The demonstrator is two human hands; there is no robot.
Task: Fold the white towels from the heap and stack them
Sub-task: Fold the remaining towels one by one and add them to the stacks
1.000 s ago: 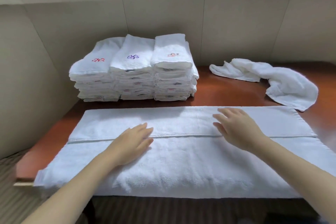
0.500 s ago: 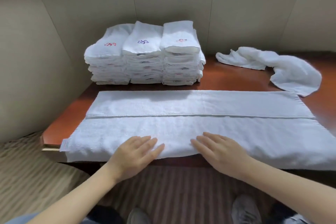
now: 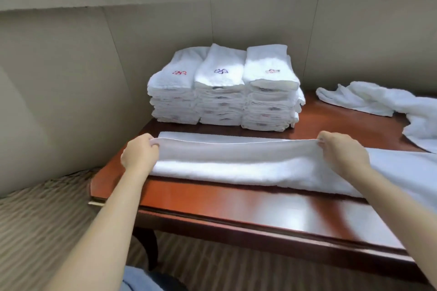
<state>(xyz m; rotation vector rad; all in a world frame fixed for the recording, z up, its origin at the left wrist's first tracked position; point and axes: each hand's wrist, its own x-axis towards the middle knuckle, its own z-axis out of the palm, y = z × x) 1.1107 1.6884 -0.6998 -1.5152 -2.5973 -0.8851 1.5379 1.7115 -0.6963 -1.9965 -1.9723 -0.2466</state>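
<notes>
A long white towel (image 3: 236,163) lies lengthwise across the reddish wooden table (image 3: 236,205). Its near edge is lifted and carried over toward the far edge. My left hand (image 3: 139,155) pinches that edge at the towel's left end. My right hand (image 3: 343,151) pinches the same edge further right, and the towel's right part runs on flat past it. Three stacks of folded white towels (image 3: 224,92) with small embroidered marks stand at the back of the table. A loose unfolded white towel (image 3: 383,104) lies crumpled at the back right.
Beige wall panels close off the table at the back and on the left. Striped carpet (image 3: 35,231) covers the floor to the left of and under the table. A strip of bare wood runs along the table's near edge.
My hands lay flat on the towel's near part, then slid to its near edge. Now both grip that edge and have lifted it back over the towel toward the stacks.
</notes>
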